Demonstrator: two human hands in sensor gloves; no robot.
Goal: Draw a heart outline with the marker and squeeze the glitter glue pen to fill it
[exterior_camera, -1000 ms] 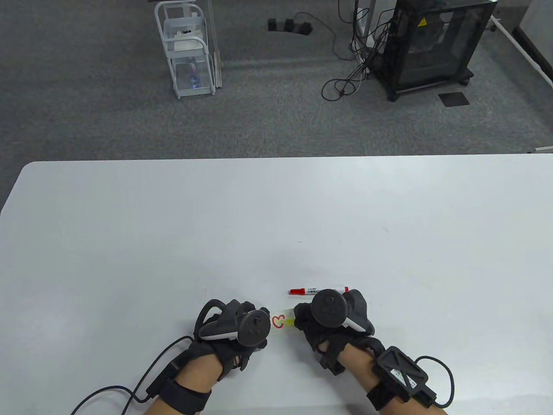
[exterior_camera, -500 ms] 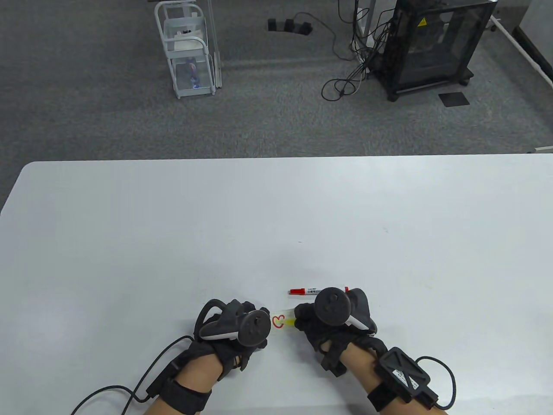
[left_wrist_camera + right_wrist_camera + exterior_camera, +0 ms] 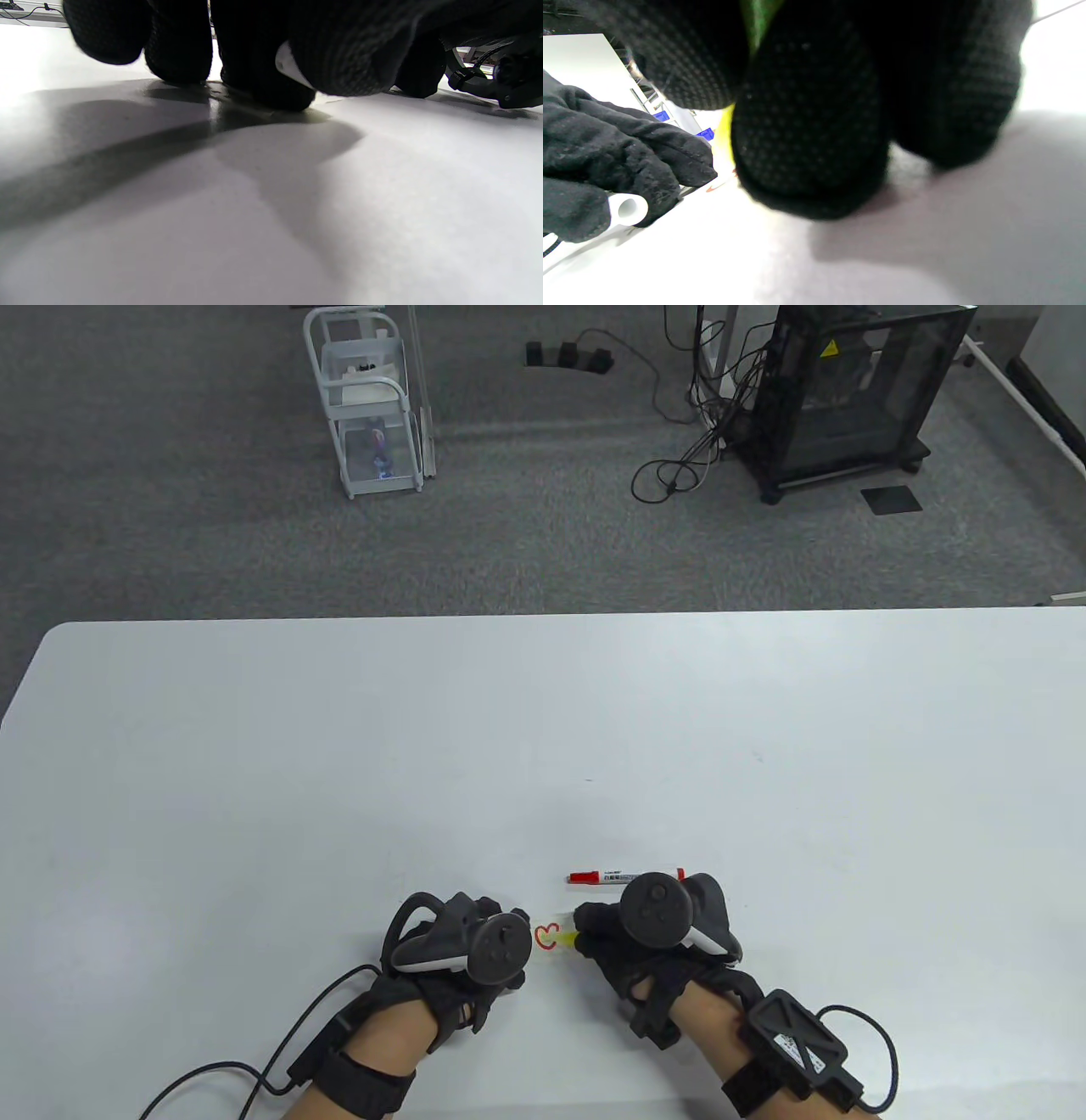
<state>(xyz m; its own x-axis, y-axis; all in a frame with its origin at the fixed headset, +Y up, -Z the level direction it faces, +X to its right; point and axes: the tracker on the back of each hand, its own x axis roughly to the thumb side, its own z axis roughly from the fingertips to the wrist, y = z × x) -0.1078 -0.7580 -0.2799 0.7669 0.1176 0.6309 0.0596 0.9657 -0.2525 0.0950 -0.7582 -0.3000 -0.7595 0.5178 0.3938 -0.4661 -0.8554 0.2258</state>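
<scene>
Two hands are working at the near tabletop [image 3: 254,780] edge. Your right hand [image 3: 628,942] is gripping the glitter glue pen [image 3: 567,937], fingers curled round its yellow-green barrel; the barrel is running right to left, and the nozzle is pointing left at the heart outline [image 3: 547,937] lying just beside it. Your left hand [image 3: 458,950] is resting on the far side of the heart, fingers curled round what looks like a small white cap. Beyond your right hand, the marker [image 3: 604,876] is lying crosswise, capped.
</scene>
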